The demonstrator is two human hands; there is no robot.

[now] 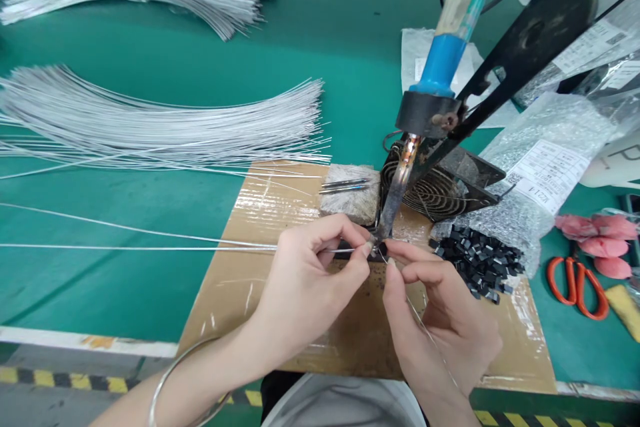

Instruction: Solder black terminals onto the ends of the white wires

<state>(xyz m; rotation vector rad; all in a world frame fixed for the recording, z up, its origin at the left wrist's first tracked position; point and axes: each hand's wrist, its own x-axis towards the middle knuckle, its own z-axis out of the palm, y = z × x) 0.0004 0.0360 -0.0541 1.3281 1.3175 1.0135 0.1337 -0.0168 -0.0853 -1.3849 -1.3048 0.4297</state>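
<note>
2 white wires [245, 245] are led into the left hand [315, 287], where they are pinched between thumb and finger, right by the tip of the hot-looking blue iron [436, 67]. A thin silver wire [424, 328] is gripped by the right hand [445, 313], and its end is held near that tip — whether they touch cannot be told. The 2 hands are held over brown cardboard [230, 310], which is laid on the green surface [350, 47]. Small black parts [480, 263] are heaped beside the right hand. A black fan [440, 180] is set behind the iron, and orange scissors [575, 287] are placed far right.
</note>
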